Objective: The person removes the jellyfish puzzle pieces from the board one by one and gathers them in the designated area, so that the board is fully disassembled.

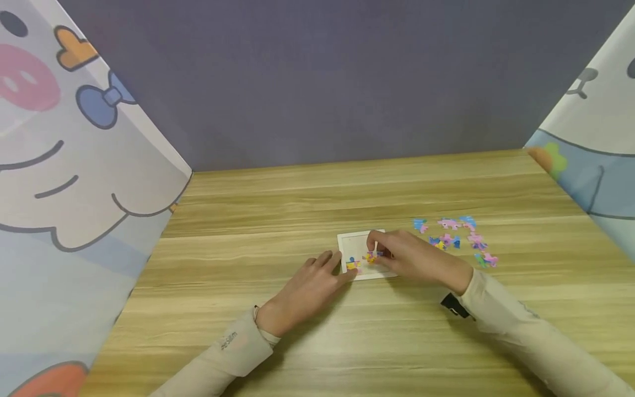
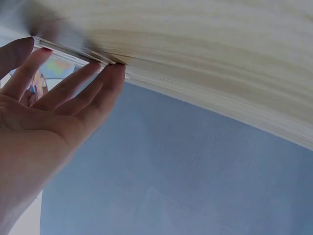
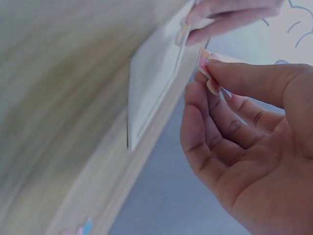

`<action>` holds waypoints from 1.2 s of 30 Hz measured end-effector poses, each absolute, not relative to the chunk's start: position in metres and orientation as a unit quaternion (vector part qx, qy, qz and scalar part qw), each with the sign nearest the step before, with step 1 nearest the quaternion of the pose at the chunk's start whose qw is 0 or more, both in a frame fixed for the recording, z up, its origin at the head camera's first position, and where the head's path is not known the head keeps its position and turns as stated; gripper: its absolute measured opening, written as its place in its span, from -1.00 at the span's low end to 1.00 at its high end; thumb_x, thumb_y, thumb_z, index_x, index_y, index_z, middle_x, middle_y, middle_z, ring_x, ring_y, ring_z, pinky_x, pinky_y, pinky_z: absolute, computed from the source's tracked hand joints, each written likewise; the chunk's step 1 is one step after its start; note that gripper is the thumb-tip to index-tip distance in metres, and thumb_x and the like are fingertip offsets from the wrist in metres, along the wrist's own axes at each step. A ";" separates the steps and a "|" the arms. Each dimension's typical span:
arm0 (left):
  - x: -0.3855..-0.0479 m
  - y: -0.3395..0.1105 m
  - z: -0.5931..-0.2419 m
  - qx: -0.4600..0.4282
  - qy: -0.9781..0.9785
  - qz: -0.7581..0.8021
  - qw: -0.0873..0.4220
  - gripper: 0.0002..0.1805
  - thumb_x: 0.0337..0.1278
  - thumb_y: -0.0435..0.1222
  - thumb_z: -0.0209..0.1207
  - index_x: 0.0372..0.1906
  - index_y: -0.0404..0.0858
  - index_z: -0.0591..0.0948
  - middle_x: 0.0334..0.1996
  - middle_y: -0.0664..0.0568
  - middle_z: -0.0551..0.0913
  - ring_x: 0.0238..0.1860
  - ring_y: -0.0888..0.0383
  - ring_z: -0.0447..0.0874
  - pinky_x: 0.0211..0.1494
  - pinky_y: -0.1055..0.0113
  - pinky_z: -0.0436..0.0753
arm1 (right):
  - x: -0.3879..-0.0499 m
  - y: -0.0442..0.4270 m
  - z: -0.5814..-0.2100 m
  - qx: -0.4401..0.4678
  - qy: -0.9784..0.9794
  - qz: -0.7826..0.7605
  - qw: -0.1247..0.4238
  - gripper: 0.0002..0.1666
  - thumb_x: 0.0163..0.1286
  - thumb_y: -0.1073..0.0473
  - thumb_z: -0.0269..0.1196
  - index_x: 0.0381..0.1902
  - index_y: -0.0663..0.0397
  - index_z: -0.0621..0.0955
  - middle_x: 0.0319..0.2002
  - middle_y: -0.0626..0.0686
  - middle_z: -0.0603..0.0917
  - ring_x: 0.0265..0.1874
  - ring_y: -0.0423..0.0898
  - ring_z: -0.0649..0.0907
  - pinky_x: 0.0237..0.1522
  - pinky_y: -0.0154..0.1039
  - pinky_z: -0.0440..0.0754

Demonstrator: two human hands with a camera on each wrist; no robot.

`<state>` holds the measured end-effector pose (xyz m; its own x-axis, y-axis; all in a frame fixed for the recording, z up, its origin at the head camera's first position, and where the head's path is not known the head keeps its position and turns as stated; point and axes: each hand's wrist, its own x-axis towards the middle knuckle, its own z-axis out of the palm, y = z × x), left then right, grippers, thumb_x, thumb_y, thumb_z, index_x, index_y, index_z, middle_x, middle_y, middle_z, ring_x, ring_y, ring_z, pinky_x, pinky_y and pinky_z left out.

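A small white puzzle tray lies flat on the wooden table. One yellow, pink and blue jigsaw piece is in its lower left corner. My left hand rests at the tray's left edge, fingers extended along the side and thumb at the lower left corner, near that piece. Over the tray, my right hand pinches another jigsaw piece between thumb and forefinger. In the right wrist view that held piece is apart from the tray surface.
Several loose jigsaw pieces in pink, blue and yellow lie to the right of the tray, behind the right forearm. A dark grey panel stands along the table's back edge. Cartoon-printed panels flank both sides.
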<state>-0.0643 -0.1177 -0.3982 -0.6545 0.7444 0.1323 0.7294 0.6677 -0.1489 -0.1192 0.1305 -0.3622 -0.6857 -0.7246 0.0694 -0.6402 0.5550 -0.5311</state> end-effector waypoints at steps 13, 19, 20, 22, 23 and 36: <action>-0.065 -0.116 -0.398 -0.404 -0.910 0.011 0.095 -0.62 0.39 -0.23 0.15 0.25 0.04 0.61 0.07 -0.15 0.56 0.06 -0.06 0.55 -0.12 0.11 0.66 | -0.112 0.159 -0.358 -0.366 0.888 -0.277 0.022 -0.80 0.32 0.36 0.33 -0.22 0.01 0.55 -0.51 -0.14 0.60 -0.57 -0.33 0.47 -0.51 -0.35 0.51; -0.063 -0.118 -0.398 -0.400 -0.911 -0.003 0.099 -0.64 0.44 -0.22 0.09 0.24 0.04 0.62 0.10 -0.19 0.56 0.10 -0.10 0.55 -0.10 0.06 0.67 | -0.109 0.185 -0.359 -0.354 0.895 -0.272 -0.008 -0.76 0.26 0.39 0.37 -0.20 0.02 0.58 -0.48 -0.17 0.62 -0.51 -0.36 0.53 -0.47 -0.35 0.54; -0.063 -0.119 -0.399 -0.400 -0.911 -0.009 0.100 -0.65 0.44 -0.22 0.08 0.23 0.03 0.62 0.11 -0.21 0.56 0.11 -0.11 0.55 -0.10 0.05 0.67 | -0.109 0.190 -0.359 -0.354 0.895 -0.271 -0.020 -0.74 0.24 0.40 0.38 -0.20 0.01 0.58 -0.48 -0.18 0.62 -0.50 -0.37 0.53 -0.47 -0.36 0.53; -0.063 -0.119 -0.399 -0.401 -0.910 -0.021 0.104 -0.66 0.46 -0.21 0.06 0.22 0.02 0.64 0.10 -0.21 0.57 0.09 -0.10 0.55 -0.12 0.05 0.67 | -0.109 0.201 -0.361 -0.354 0.894 -0.271 -0.045 -0.70 0.20 0.42 0.41 -0.21 0.01 0.59 -0.46 -0.19 0.62 -0.48 -0.37 0.54 -0.46 -0.37 0.54; -0.062 -0.120 -0.399 -0.402 -0.909 -0.025 0.105 -0.66 0.47 -0.21 0.05 0.21 0.02 0.64 0.09 -0.21 0.57 0.07 -0.09 0.54 -0.13 0.05 0.67 | -0.109 0.207 -0.362 -0.353 0.893 -0.273 -0.057 -0.68 0.17 0.43 0.42 -0.21 0.01 0.59 -0.45 -0.20 0.62 -0.47 -0.37 0.54 -0.46 -0.38 0.53; -0.065 -0.120 -0.401 -0.408 -0.907 -0.032 0.103 -0.66 0.47 -0.20 0.03 0.21 0.00 0.64 0.08 -0.20 0.57 0.04 -0.08 0.54 -0.13 0.06 0.66 | -0.112 0.248 -0.379 -0.307 0.907 -0.272 -0.092 -0.68 0.13 0.43 0.46 -0.24 0.02 0.61 -0.45 -0.22 0.62 -0.45 -0.39 0.56 -0.44 -0.46 0.54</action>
